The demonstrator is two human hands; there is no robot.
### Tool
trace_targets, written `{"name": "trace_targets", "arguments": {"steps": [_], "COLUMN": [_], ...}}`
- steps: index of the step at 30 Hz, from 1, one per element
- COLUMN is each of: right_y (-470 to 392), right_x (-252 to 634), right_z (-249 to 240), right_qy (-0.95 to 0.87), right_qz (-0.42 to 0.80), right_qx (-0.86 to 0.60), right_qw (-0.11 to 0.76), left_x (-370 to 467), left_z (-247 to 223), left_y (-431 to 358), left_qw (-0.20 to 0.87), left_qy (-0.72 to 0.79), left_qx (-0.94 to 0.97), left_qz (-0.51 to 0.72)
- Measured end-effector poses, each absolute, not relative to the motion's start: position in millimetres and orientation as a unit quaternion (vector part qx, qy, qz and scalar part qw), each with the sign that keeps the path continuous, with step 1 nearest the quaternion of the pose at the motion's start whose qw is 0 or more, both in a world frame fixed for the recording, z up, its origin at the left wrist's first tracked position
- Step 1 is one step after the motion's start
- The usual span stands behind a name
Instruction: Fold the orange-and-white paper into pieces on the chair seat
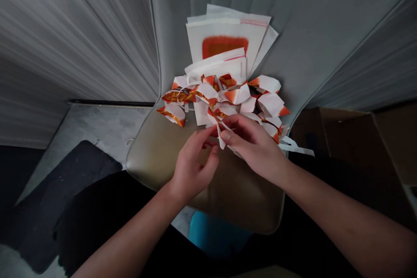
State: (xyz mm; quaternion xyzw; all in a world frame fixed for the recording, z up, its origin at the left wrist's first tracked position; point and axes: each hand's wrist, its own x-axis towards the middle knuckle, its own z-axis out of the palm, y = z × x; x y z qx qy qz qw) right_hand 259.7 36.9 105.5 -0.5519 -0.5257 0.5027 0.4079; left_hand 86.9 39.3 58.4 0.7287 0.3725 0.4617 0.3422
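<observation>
Between the thumb and fingers of my right hand is a folded paper piece, white outside with orange-gold on its edge. My left hand is just left of it. Its index fingertip reaches the piece, while the thumb stands apart from the fingers and grips nothing. Just beyond both hands lies a heap of similar folded paper pieces, white with orange and gold corners. Flat white paper sheets lean behind the heap, the front one bearing an orange-gold rectangle. My right hand hides part of the heap.
Everything rests on a padded grey chair seat with a tall backrest. White paper strips hang over its right edge. A cardboard box stands right, a dark mat lies left, and something blue is below the seat.
</observation>
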Motion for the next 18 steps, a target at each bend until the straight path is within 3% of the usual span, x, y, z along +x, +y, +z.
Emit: {"name": "trace_targets", "arguments": {"steps": [5, 11, 18], "right_y": [38, 38, 37], "right_x": [260, 267, 269], "right_z": [105, 110, 111], "right_qy": [-0.533, -0.568, -0.613], "right_qz": [0.479, 0.432, 0.403], "right_qx": [-0.577, -0.586, -0.582], "right_qw": [0.392, 0.384, 0.350], "left_x": [86, 72, 72], "left_z": [55, 69, 72], "left_y": [41, 55, 56], "left_qw": [0.334, 0.294, 0.412], "left_qy": [0.399, 0.331, 0.289], "left_qx": [0.697, 0.790, 0.787], "left_qz": [0.493, 0.424, 0.358]}}
